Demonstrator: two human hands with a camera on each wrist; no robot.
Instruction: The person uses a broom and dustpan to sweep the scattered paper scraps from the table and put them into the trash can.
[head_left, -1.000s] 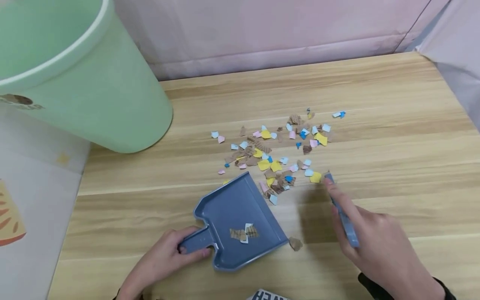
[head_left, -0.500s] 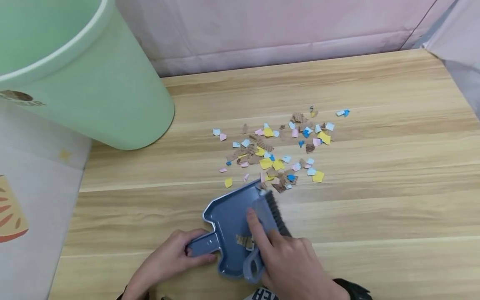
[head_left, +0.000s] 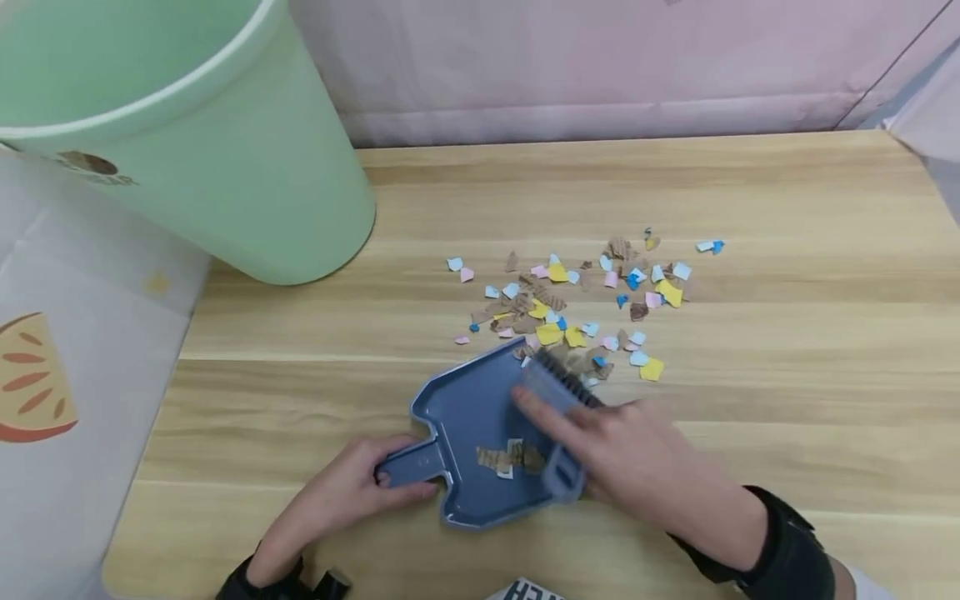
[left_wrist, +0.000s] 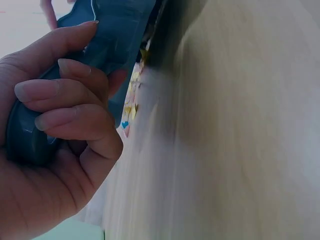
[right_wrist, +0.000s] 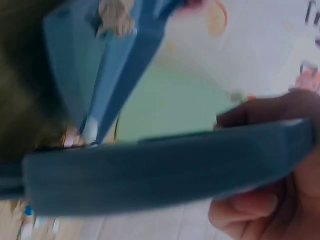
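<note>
Right grip (head_left: 637, 458) holding brush (head_left: 558, 392), over dustpan (head_left: 465, 417)

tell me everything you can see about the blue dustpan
The dustpan is slate-blue, plastic by its look, with a flat tray, low raised walls and a short handle with a small hole. It lies flat on the wooden table, open lip turned toward the paper scraps. The left hand grips its handle; the right hand holds a matching brush over its lip. A few torn brown and white scraps lie inside.
</note>
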